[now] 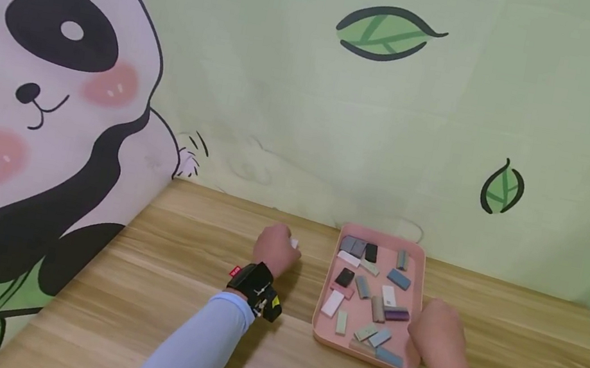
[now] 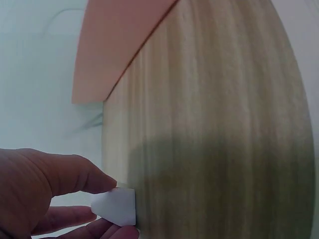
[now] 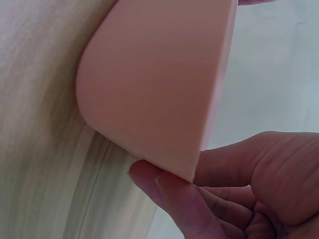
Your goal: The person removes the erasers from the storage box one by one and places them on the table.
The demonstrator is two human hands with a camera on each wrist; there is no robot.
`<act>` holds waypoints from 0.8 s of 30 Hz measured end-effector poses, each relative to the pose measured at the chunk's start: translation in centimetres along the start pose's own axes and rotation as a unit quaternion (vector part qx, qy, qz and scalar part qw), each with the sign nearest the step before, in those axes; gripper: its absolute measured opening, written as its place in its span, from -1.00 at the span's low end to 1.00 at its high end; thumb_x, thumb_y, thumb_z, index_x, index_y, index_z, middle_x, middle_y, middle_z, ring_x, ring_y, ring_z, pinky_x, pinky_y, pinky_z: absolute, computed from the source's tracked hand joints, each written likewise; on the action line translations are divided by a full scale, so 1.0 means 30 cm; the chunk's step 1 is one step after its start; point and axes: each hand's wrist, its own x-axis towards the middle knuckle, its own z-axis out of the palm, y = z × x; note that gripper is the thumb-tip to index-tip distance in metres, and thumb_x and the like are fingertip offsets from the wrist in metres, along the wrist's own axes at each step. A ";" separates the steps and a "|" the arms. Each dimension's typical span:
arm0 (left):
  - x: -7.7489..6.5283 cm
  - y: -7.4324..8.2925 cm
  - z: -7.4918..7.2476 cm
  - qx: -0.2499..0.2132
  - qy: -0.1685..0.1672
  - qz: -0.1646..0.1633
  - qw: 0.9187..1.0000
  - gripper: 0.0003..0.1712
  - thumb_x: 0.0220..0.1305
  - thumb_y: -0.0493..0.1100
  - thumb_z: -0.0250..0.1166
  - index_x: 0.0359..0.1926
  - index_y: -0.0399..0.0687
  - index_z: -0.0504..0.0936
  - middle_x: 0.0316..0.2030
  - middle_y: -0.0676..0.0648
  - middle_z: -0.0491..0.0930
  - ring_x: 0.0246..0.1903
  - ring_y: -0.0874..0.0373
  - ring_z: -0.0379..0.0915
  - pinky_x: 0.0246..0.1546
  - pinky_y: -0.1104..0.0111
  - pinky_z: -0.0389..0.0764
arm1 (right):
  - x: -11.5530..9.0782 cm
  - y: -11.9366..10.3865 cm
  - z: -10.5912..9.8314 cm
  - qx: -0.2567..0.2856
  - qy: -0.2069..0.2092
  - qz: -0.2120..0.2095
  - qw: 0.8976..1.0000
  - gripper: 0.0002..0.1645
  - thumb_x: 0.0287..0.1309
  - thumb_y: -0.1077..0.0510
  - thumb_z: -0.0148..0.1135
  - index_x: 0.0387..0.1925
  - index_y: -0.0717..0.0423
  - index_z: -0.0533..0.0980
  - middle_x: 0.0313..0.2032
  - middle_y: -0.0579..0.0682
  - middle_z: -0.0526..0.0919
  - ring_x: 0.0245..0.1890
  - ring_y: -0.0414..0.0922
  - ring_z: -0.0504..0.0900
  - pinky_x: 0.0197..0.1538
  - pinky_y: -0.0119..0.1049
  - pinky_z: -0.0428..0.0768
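In the head view my left hand (image 1: 275,250) is down at the wooden table, left of a pink tray. The left wrist view shows its thumb and fingers pinching a small white block (image 2: 118,206) at the tabletop; the fingers partly cover it. My right hand (image 1: 438,335) is at the right side of the pink tray (image 1: 318,308). Seen from the right wrist, the thumb and fingers grip the tray's wall at its rim, thumb on one face and fingers on the other. Several small rectangular blocks (image 1: 399,279) in blue, grey, white, black, pink and purple lie scattered in the tray.
The wooden table (image 1: 192,238) meets a pale green wall cloth (image 1: 289,79) just behind the tray. A large panda (image 1: 127,104) is printed on the left side, with leaves (image 1: 387,33) further right. Both wrists wear black camera straps (image 1: 253,284).
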 end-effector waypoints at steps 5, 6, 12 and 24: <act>0.001 -0.009 0.014 0.021 -0.006 -0.007 1.000 -0.82 -0.07 -0.13 0.35 -0.56 -0.11 0.53 -0.60 -0.01 0.52 -0.59 0.12 0.41 -0.66 0.35 0.33 | -0.006 -0.003 0.001 0.000 0.005 -0.001 1.000 -0.86 0.03 0.36 0.02 -0.49 0.37 0.50 -0.58 0.12 0.46 -0.65 -0.09 0.47 -0.67 -0.37 0.35; 0.001 -0.010 0.017 0.025 -0.006 -0.007 1.000 -0.81 -0.07 -0.13 0.35 -0.57 -0.10 0.52 -0.61 -0.01 0.52 -0.59 0.11 0.41 -0.66 0.34 0.33 | -0.007 -0.003 0.001 -0.001 0.007 -0.002 1.000 -0.86 0.02 0.36 0.02 -0.49 0.37 0.50 -0.58 0.12 0.46 -0.65 -0.08 0.46 -0.68 -0.37 0.35; -0.001 -0.010 0.027 0.046 -0.009 -0.012 0.999 -0.77 -0.07 -0.12 0.36 -0.63 -0.07 0.47 -0.62 0.00 0.49 -0.60 0.11 0.39 -0.67 0.33 0.32 | -0.009 -0.001 0.003 -0.009 0.008 -0.003 1.000 -0.86 0.04 0.34 0.05 -0.47 0.39 0.51 -0.58 0.12 0.47 -0.64 -0.07 0.46 -0.65 -0.36 0.34; -0.016 0.005 0.006 0.054 -0.018 -0.013 0.998 -0.78 0.00 -0.10 0.35 -0.57 -0.08 0.49 -0.60 -0.01 0.48 -0.58 0.11 0.38 -0.65 0.34 0.32 | 0.000 -0.001 0.007 -0.029 0.026 -0.017 0.999 -0.85 0.00 0.34 0.06 -0.59 0.33 0.48 -0.60 0.10 0.46 -0.64 -0.08 0.44 -0.65 -0.35 0.33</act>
